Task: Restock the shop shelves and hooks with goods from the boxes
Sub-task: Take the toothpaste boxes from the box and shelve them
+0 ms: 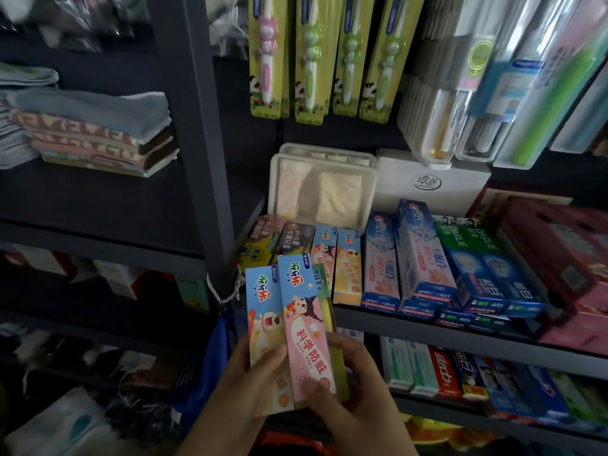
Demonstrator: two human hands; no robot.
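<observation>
Both hands hold a small fan of children's toothpaste boxes upright in front of the shelf [427,327], probably so the printed faces can be read and sorted before they go in. The left hand [243,386] has its grip closed round the lower end of the blue box [263,311], thumb across its front. The right hand [355,393] has its grip pinching the pink box [306,327], thumb on the front near the bottom and fingers wrapped behind; a yellow-green box [329,307] shows just behind it, and I cannot tell which hand carries that one. The matching row of children's boxes [332,255] already lies on the shelf, ends toward the front lip, just beside the Crest boxes [394,258] and the green Darlie boxes [477,258]. That row looks tightly packed side by side, so new stock likely has to go on top or into whatever gap lies at its left end, near the dark upright post [197,133]. Overhead, the hanging toothbrush cards [316,57] and a pale plastic case [322,189] at the back limit the room for lifting high or pushing deep. The post crowds the left side, so the freest way in seems to be from the front.
</observation>
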